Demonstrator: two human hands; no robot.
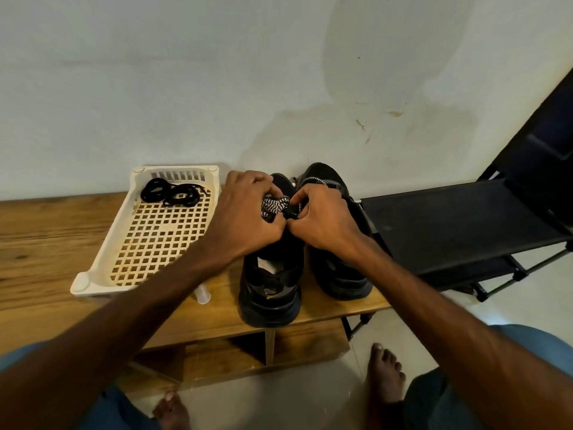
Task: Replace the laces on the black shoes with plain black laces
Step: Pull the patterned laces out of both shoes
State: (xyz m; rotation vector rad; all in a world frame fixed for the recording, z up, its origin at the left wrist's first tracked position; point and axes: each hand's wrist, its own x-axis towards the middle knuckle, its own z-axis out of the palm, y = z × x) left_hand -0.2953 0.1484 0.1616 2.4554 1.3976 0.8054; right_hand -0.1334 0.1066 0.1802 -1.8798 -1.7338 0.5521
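Observation:
Two black shoes stand side by side on the wooden bench, heels toward me: the left shoe (270,287) and the right shoe (339,274). Both carry black-and-white speckled laces (276,204). My left hand (248,212) and my right hand (322,217) meet over the left shoe's tongue. Each pinches part of the speckled lace there. My hands hide the eyelets. Plain black laces (173,193) lie coiled at the far end of a cream plastic basket (102,259) to the left.
The wooden bench (46,243) stands against a pale wall. A black folding rack (459,225) is to the right of the shoes. A small translucent cylinder (203,294) lies by the basket's near corner. My bare feet rest on the tiled floor below.

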